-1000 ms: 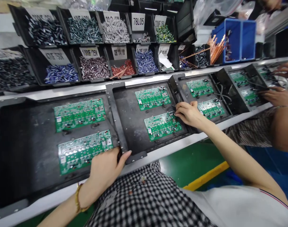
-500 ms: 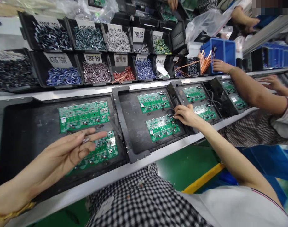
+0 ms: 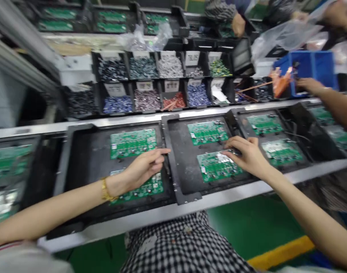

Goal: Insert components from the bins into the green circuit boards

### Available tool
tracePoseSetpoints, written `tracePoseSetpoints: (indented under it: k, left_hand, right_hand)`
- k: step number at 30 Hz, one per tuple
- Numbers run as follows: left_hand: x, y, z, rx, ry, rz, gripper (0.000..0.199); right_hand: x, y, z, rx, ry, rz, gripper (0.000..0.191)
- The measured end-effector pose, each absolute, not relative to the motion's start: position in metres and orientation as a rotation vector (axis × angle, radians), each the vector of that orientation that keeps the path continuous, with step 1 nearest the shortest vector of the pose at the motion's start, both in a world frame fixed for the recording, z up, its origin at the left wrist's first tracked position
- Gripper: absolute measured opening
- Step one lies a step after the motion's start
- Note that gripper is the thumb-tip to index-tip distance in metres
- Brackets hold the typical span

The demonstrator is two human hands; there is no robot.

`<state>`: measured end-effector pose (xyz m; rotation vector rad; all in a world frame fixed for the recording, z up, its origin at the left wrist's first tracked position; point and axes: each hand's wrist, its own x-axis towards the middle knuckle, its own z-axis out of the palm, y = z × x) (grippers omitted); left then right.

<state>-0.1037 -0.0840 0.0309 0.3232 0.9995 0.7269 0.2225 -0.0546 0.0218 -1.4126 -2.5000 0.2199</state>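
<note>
My left hand (image 3: 146,167) hovers over the lower circuit board (image 3: 155,185) in the left black tray (image 3: 85,163). Its index finger points right while the other fingers curl in, and what they hold is hidden. In the middle tray (image 3: 185,170), my right hand (image 3: 247,155) is at the upper right of the lower green board (image 3: 216,167). Its thumb and fingers are bent but apart, with no part clearly visible between them. Upper boards lie behind, one in the left tray (image 3: 133,142) and one in the middle tray (image 3: 207,132).
Labelled bins of small parts stand behind the rail, including blue parts (image 3: 118,104), red parts (image 3: 175,100) and white parts (image 3: 170,67). Another person's hand (image 3: 310,85) reaches to a blue bin (image 3: 324,68). A further tray with boards (image 3: 281,151) adjoins on the right.
The view has swung left and drawn back. My left hand has turned over, hiding the small parts seen at its fingers. My right hand's fingers have spread from a pinch at the board's edge.
</note>
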Motion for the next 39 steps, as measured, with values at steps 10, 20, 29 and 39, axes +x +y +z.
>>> tracePoseSetpoints:
  k: [10, 20, 29, 39]
  left_hand:
    - [-0.138, -0.089, 0.034, 0.641, 0.715, 0.748, 0.063]
    - [-0.202, -0.055, 0.026, 0.086, 0.809, 0.840, 0.022]
    - [-0.187, -0.043, 0.029, 0.009, 0.834, 1.095, 0.031]
    - [-0.154, -0.046, 0.021, 0.076, 0.914, 1.076, 0.020]
  right_hand:
    - [0.036, -0.044, 0.043, -0.811, -2.175, 1.233, 0.010]
    - [0.005, -0.003, 0.033, -1.039, -2.461, 0.703, 0.012]
    - [-0.002, 0.034, -0.022, -1.229, -2.585, 0.466, 0.011]
    - [0.017, 0.036, -0.022, -1.253, -2.567, 0.466, 0.009]
